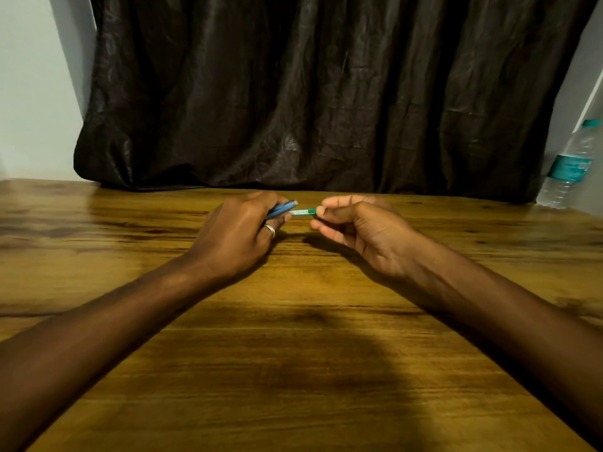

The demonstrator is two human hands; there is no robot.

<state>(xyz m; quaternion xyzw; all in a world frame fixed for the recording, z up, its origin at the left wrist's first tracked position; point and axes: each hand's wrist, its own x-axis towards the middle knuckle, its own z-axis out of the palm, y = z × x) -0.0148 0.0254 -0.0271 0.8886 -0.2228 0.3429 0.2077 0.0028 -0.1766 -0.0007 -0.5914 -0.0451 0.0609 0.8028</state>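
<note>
My left hand (235, 233) is curled round a blue case (281, 209), gripping it just above the counter (293, 370), with the case's open end pointing toward my other hand. My right hand (362, 233) pinches the green tip of a slim stick (303, 212) between thumb and forefinger, its other fingers loosely bent beneath. The stick's pale printed middle runs straight across the small gap between my hands, and its far end meets the mouth of the case. Both things are held up in the air at the middle of the counter, near the dark curtain (326, 93).

I judge the step in hand to be working the stick along the case's mouth; whether it goes in or comes out I cannot tell. The next move calls for a straight slide along the stick's own line, with my left hand holding the case steady and my right keeping a light pinch so the thin stick does not bend
</note>
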